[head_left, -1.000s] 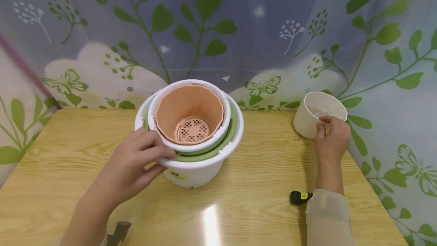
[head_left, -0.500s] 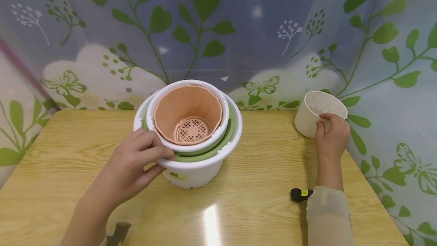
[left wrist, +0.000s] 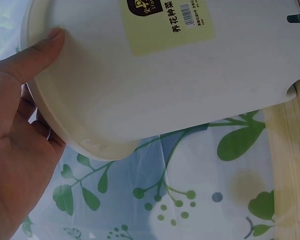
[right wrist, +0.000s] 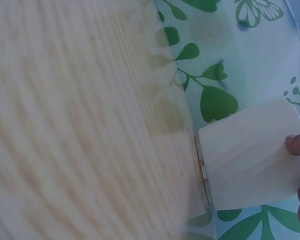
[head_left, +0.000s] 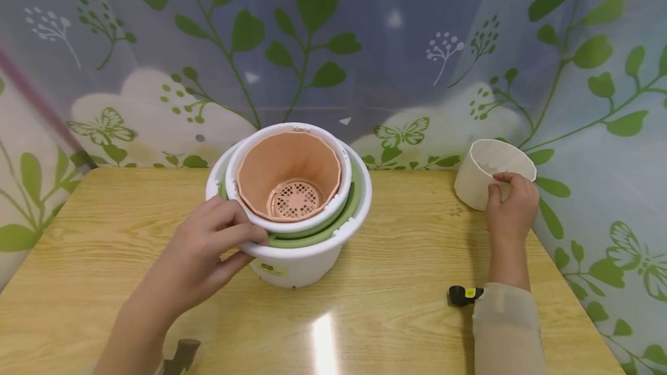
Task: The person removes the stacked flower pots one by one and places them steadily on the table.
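Note:
My left hand (head_left: 208, 242) grips the near left rim of a large white flower pot (head_left: 304, 268), thumb outside and fingers over the edge. Nested in that pot are a green pot (head_left: 312, 241), a smaller white pot (head_left: 292, 227) and a peach-coloured pot (head_left: 281, 158) with a grid of holes in its base. The left wrist view shows the large pot's side (left wrist: 115, 95) and yellow-green label (left wrist: 170, 22). At the back right, my right hand (head_left: 513, 207) pinches the near rim of a small off-white pot (head_left: 471, 184), which stands upright by the wall.
Everything stands on a wood-grain table (head_left: 396, 282). A leaf-patterned wall covering (head_left: 365, 80) rises behind it and along its right side. Black wrist-worn devices show at the right wrist (head_left: 461, 296) and the left wrist (head_left: 182, 355).
The small off-white pot has shifted slightly to the right with my right hand. My left hand and the nested pots stay in place.

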Tool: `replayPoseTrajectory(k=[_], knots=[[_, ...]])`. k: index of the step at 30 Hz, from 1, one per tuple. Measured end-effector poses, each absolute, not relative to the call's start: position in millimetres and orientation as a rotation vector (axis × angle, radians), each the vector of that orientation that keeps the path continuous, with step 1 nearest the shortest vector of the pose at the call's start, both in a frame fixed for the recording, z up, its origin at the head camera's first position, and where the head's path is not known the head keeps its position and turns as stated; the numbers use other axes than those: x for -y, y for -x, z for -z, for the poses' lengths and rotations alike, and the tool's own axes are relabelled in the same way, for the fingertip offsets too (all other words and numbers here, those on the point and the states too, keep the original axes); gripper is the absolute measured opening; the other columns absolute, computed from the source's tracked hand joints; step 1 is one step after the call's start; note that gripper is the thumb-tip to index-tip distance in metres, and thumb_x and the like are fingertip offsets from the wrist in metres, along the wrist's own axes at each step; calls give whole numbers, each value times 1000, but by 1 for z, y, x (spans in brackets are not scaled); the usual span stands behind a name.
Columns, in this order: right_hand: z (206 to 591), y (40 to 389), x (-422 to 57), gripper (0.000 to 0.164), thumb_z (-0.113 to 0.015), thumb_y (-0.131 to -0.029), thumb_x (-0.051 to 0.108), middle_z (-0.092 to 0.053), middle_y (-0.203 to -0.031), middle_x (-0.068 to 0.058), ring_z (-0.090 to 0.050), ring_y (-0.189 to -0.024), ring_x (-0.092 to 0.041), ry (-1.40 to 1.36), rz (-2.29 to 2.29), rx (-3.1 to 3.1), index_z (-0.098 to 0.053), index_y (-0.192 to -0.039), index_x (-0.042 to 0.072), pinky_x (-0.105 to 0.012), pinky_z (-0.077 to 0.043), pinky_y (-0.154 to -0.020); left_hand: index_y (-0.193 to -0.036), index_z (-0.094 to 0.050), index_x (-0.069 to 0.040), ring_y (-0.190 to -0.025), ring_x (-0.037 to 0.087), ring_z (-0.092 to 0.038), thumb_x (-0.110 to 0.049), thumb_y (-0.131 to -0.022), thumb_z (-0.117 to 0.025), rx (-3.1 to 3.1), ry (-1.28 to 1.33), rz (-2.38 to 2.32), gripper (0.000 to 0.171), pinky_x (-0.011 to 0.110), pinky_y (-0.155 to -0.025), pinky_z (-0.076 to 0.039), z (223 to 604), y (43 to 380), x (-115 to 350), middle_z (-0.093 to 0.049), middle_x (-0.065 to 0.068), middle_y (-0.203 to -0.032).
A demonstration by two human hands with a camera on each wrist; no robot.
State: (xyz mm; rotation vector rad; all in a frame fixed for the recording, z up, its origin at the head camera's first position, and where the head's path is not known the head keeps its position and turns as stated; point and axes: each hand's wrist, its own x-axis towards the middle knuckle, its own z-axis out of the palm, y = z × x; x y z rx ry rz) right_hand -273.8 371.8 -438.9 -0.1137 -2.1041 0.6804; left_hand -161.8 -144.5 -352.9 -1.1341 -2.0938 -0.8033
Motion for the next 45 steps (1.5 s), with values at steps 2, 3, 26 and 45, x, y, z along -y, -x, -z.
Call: replayPoseTrajectory(k=[2, 3, 26, 45], knots=[[438, 274, -372, 18, -68, -81, -9, -66, -99, -25, -54, -101, -47, 114, -681, 2105, -66, -98, -4, -53, -36, -101, -91, -73, -20, -81, 13, -48, -24, -79, -75, 2103, 1130, 803, 12, 27, -77, -34, 353, 161, 145, -55, -10, -84], [438, 274, -372, 18, -68, -81, -9, -66, -100, -25, -54, -101, -47, 115, -681, 2106, -66, -98, -4, -53, -36, -101, -91, -73, -20, -81, 12, -48, -25, -80, -74, 2105, 1129, 801, 12, 27, -77, -34, 353, 161, 145, -55, -10, -84], [418, 272, -342, 17, -68, -79, 1, -59, -113, -21, -52, -116, -40, 30, -727, 1985, -67, -96, -1, -51, -35, -105, -90, -72, -20, -82, 13, -49, -23, -78, -74, 2070, 1138, 799, 12, 27, -77, -35, 351, 162, 143, -55, -10, -84], [373, 238, -206, 32, -66, -93, 34, -62, -123, -19, -57, -112, -39, -724, -696, 1926, -70, -104, 3, -50, -42, -94, -91, -72, -18, -83, 14, -50, -18, -75, -77, 2068, 1150, 800, 17, 27, -78, -36, 351, 162, 144, -57, -9, -86]])
